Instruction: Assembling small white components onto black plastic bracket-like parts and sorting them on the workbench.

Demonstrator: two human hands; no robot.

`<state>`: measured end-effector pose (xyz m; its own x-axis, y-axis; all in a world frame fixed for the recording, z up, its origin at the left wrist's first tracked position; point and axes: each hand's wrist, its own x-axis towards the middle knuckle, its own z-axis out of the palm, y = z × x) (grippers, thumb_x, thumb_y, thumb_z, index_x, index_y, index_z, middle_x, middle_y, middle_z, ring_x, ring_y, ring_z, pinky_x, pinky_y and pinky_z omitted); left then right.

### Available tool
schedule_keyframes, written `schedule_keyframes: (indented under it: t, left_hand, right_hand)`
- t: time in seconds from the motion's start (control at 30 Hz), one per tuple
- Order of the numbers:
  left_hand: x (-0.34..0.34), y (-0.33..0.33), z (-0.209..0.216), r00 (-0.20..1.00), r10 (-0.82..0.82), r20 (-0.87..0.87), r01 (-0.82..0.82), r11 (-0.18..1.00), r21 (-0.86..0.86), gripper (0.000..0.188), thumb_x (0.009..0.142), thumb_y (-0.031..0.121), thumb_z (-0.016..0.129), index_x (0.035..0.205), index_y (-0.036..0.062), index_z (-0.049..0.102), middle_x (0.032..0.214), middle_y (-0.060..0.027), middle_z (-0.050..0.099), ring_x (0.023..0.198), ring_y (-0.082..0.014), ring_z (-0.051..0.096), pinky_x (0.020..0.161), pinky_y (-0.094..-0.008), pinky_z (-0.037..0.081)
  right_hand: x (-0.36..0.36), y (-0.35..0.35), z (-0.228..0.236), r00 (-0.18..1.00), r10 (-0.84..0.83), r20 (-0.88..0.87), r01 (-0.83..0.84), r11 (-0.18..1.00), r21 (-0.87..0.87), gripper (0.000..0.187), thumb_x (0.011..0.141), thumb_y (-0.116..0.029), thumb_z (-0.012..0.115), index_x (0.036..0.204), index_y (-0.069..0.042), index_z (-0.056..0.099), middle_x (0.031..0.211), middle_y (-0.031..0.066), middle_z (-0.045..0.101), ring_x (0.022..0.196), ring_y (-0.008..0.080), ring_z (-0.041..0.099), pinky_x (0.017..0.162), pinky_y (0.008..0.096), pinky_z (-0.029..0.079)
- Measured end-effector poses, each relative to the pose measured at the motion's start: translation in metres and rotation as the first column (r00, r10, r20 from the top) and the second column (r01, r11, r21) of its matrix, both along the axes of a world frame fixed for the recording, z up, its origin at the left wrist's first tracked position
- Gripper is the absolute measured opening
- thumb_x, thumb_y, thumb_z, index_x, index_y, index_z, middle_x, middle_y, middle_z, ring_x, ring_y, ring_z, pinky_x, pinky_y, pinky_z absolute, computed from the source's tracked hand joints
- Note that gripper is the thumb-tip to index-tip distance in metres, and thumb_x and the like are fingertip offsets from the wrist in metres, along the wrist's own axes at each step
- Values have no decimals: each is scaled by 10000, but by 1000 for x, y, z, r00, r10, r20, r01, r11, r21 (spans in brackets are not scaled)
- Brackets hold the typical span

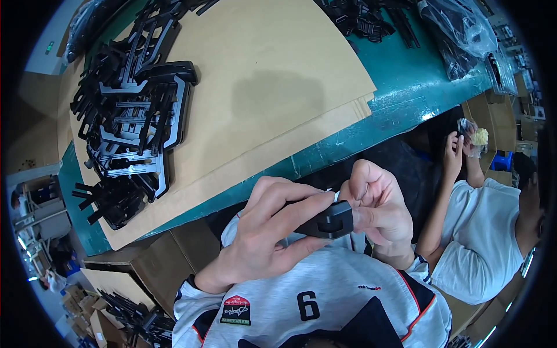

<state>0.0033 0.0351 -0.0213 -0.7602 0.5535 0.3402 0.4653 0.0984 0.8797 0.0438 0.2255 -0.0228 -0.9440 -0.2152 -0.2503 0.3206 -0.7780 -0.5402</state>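
In front of my chest, a small black plastic part (332, 222) with a raised, slotted end is held between both hands. My left hand (270, 226) grips it with the fingers over its top and the thumb below. My right hand (380, 206) is closed at its right end, thumb pressed against it and fingers curled. A small light-coloured bit shows between the fingertips, too small to name. Over on the left of the table lies a pile of black and grey plastic frame-like parts (174, 113), apart from my hands.
Stacked brown cardboard sheets (278, 52) cover much of the green table (406, 98). More black parts (365, 23) and clear plastic bags (461, 29) lie at the far right. A cardboard box (154, 261) stands below the table edge at left. Another person (478, 232) sits close on my right.
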Motion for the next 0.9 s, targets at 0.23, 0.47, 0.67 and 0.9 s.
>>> schedule_keyframes:
  t: [0.23,0.47,0.67,0.9]
  left_hand:
    - [-3,1,-3,999,-4,-32,3,1000,-21,422,701,202,746,1065,16,646,1008,-111,608,846,-225,501,773,-335,418]
    - [-7,5,-6,997,18,-75,-21,999,-36,411,701,209,746,1059,27,656,1000,-99,609,843,-216,487,766,-327,413]
    - [-8,5,-3,1000,-20,-4,20,999,-38,417,682,121,725,1087,46,659,1030,-69,588,879,-208,471,797,-308,383]
    - [-7,7,6,999,5,-42,-9,995,-97,416,679,143,732,1080,53,665,1009,-65,594,860,-204,462,797,-310,378]
  right_hand:
    - [-2,1,5,998,32,60,-33,999,19,208,794,87,608,959,27,497,718,101,600,478,89,530,421,136,365]
    - [-2,-4,23,994,49,101,-54,997,48,205,872,43,534,1060,32,452,729,82,566,410,51,422,366,144,295]
    - [5,2,12,952,190,239,-86,919,-385,307,871,34,536,1128,20,368,884,145,583,370,37,332,298,147,230]
    - [8,-1,4,991,83,104,-58,973,-222,297,891,32,523,1165,28,408,797,84,559,398,19,332,342,141,244]
